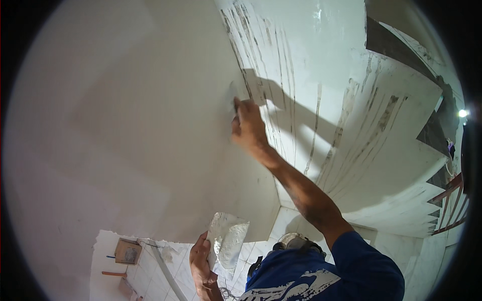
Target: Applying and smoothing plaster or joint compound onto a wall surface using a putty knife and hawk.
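Presently, we clasp a plate [214, 243] in the left hand [201, 258], apparently so paste [231, 245] sits near, with the right hand [250, 124] closed on a blurred blade [232, 96] at the wall [150, 115].

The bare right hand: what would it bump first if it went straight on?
The right hand would probably meet the smooth, pale grey surface; its blurred, thin tool may be touching it. Depth is unclear.

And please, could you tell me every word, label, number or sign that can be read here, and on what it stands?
I find no readable text.
Shirt: white print, cut off below; I cannot tell whether it holds letters.
Box: too small to tell.
Board: no lettering shows.
Dark streaks: no writing.
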`<act>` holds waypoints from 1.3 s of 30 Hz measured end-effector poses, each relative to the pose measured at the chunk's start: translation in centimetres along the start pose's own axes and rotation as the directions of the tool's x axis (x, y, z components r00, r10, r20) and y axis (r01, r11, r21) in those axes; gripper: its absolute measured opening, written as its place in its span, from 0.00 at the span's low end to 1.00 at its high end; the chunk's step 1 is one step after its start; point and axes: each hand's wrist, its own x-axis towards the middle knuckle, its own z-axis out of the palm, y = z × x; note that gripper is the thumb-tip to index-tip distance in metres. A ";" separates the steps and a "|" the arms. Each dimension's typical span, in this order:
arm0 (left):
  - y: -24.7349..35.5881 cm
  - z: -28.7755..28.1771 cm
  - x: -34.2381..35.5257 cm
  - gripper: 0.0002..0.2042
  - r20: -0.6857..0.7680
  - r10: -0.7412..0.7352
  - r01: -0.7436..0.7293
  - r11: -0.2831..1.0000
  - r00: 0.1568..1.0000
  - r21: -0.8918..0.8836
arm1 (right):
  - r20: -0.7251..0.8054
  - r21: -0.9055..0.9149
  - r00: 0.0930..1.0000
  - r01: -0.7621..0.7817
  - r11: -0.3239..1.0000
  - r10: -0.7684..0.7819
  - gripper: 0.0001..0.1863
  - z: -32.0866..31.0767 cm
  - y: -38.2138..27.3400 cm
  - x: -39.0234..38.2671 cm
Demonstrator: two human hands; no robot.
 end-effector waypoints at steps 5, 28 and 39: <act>0.5 -0.5 -0.1 0.27 0.177 0.245 -0.285 0.923 0.953 0.258 | 0.283 0.208 0.928 0.185 0.960 -0.241 0.34 -3.8 -5.0 -6.7; -0.4 7.6 7.2 0.20 0.326 -0.121 0.096 0.991 0.938 0.091 | 0.863 0.221 0.269 0.562 0.797 -0.429 0.21 -21.8 -6.0 -5.2; -2.2 4.9 5.8 0.22 0.239 -0.148 0.127 0.987 0.960 0.102 | 0.471 0.158 0.863 -0.286 0.945 0.183 0.11 -16.2 4.3 -2.5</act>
